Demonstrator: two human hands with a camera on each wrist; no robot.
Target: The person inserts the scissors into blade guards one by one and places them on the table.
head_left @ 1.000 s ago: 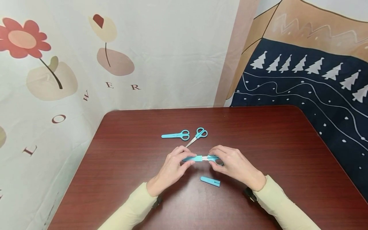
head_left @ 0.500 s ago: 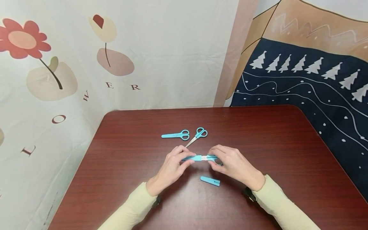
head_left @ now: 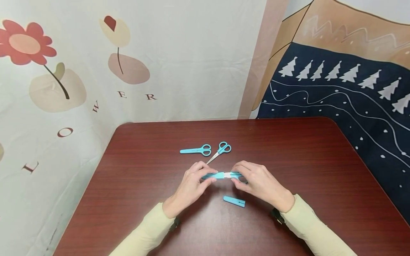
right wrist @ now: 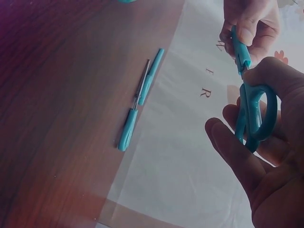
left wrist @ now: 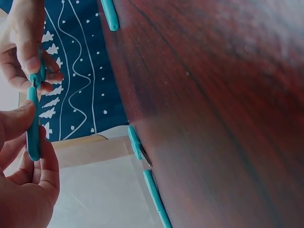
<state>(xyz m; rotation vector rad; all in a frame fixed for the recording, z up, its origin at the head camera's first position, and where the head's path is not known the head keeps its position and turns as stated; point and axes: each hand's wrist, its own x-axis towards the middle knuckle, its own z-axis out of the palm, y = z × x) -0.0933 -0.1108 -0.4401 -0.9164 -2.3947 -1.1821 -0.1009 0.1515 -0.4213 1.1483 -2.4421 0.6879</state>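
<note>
Above the table, my left hand pinches a turquoise scissors sheath between thumb and fingers. My right hand grips a pair of scissors by the turquoise handles; the finger loops show clearly in the right wrist view. The blades point left, partly inside the sheath, and a short stretch of bare blade shows between sheath and handles. From the left wrist camera, the sheath lines up with the scissors. Below the hands lies a second, loose sheath.
Beyond the hands, on the brown table, lie sheathed turquoise scissors. Beside them are unsheathed scissors, their blade angled toward my left fingers. Printed cloths hang behind the table's far edge.
Both hands keep their grips and shift very slightly left with the scissors and sheath. The exposed stretch of blade looks about the same. The things on the table stay put.
</note>
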